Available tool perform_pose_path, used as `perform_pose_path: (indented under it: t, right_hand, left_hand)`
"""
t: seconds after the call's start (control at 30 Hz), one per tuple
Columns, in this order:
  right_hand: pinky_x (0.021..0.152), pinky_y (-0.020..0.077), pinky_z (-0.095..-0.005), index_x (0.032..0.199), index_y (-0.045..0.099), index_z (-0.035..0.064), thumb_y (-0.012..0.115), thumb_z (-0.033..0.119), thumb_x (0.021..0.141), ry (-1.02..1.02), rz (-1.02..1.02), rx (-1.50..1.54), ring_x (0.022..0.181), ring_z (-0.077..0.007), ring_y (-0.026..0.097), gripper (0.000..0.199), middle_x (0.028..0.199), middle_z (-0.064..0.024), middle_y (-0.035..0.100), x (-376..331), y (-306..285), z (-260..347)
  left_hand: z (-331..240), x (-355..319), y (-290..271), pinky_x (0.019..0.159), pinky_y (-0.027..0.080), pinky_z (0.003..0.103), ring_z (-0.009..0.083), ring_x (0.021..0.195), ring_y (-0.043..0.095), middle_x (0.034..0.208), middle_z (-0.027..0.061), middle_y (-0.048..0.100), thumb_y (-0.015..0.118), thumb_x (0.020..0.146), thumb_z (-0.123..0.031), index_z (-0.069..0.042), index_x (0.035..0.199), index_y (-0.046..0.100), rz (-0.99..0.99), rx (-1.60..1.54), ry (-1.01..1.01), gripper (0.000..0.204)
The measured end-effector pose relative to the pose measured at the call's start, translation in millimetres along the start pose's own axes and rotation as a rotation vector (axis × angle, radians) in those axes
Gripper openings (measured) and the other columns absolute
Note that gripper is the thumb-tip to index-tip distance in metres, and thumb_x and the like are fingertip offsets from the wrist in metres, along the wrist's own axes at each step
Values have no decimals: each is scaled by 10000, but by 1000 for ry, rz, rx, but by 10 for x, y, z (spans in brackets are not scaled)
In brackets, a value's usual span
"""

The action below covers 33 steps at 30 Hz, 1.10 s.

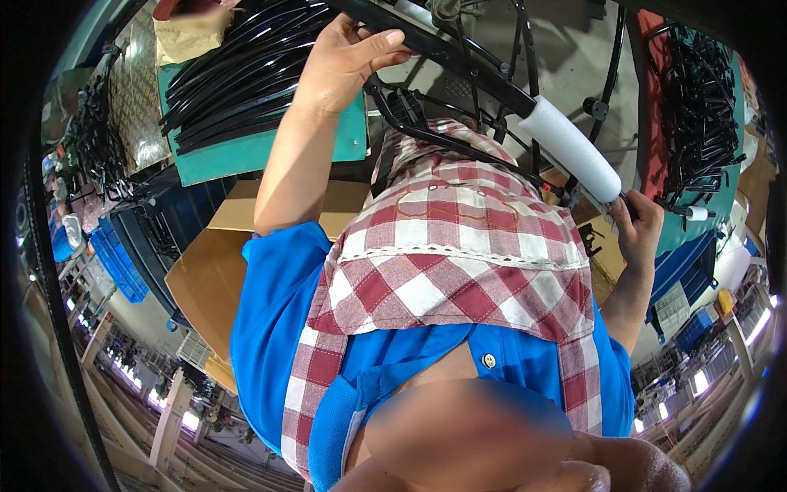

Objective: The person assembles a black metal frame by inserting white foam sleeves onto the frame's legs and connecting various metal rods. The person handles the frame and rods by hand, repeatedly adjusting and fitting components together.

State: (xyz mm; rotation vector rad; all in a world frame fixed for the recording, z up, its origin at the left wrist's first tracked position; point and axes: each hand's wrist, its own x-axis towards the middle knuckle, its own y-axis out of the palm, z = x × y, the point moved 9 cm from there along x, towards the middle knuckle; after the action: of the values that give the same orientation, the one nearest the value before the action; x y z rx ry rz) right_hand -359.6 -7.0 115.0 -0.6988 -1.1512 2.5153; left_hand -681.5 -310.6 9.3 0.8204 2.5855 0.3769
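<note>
One likely stiff black metal tube (471,70) is pinched by the left hand (357,53), best held off the soft-looking white foam cylinder (571,149); how the right hand (641,225) grips is unclear.

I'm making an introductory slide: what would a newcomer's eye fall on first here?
Probably the white, foam-like cylindrical sleeve on the long, straight black tube, upper right of centre, with the right hand at its lower end. Next comes the red-and-white checked cloth apron in the middle, then the glossy, curved black strips at upper left.
</note>
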Motion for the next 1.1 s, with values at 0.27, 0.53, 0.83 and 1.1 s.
perform_pose_path:
  t: [0.27, 0.53, 0.83, 1.1]
  right_hand:
    - [497, 362, -331, 728, 581, -33, 731, 266, 823, 6, 26, -141, 507, -179, 442, 348, 558, -114, 473, -34, -97, 416]
    - [489, 361, -335, 721, 585, -33, 737, 269, 827, 81, 64, -65, 490, -185, 442, 355, 543, -122, 482, 0, 26, 549]
    - [497, 385, -356, 732, 595, -20, 715, 262, 848, -5, 69, -64, 492, -217, 492, 328, 571, -154, 533, 134, 166, 630]
    - [514, 380, -345, 737, 592, -29, 688, 258, 868, 6, 65, 47, 515, -198, 468, 329, 567, -130, 503, 352, 376, 318]
  left_hand:
    - [156, 130, -44, 754, 575, 335, 234, 849, 685, 966, 163, 682, 525, 1018, -217, 50, 1069, 594, -47, -176, -120, 281]
    - [101, -29, 223, 807, 577, 341, 223, 868, 677, 994, 146, 674, 564, 1000, -214, 36, 1081, 575, -49, -126, -116, 262]
    - [143, -121, 363, 793, 563, 320, 222, 894, 685, 984, 150, 682, 572, 995, -259, 35, 1108, 568, -11, -35, -160, 315]
    - [159, 196, 216, 764, 547, 310, 217, 850, 680, 966, 128, 688, 598, 983, -309, 30, 1037, 631, -36, 111, -165, 345]
